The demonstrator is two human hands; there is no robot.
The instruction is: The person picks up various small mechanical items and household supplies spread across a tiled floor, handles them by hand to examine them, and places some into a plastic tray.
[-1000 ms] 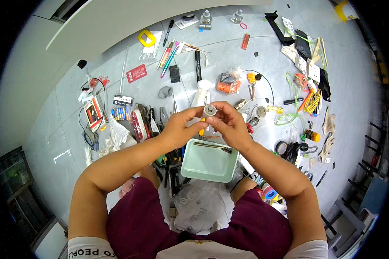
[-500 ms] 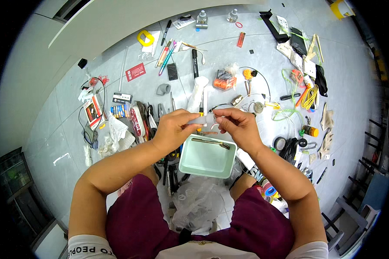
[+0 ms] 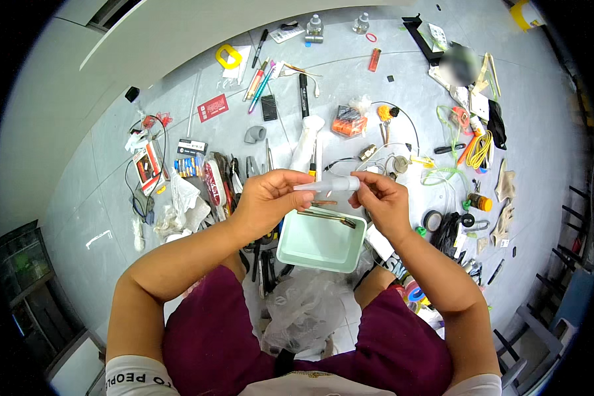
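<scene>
A translucent white tapered nozzle (image 3: 336, 185) lies sideways between my hands. My left hand (image 3: 265, 199) pinches its narrow end between thumb and fingers. With thumb and fingertips, my right hand (image 3: 384, 203) grips the wide end. Just below the nozzle stands a pale green tray (image 3: 318, 254); a slim metal tool (image 3: 330, 217) lies along its far side. Beyond my hands, a white plastic-wrapped roll (image 3: 306, 144) points away from me, with a black and yellow handled tool (image 3: 313, 166) beside it.
Left of the tray lie pliers and other hand tools (image 3: 234, 173), batteries (image 3: 189, 166) and a boxed item (image 3: 149, 167). To the right are yellow cord (image 3: 479, 149), a black tape roll (image 3: 432, 220) and work gloves (image 3: 505, 181). Clear plastic bags (image 3: 303, 307) sit between my legs.
My right hand has shifted slightly right, away from my left. The nozzle now shows lengthwise between them, where before it was mostly covered by fingers. The view has shifted a little.
</scene>
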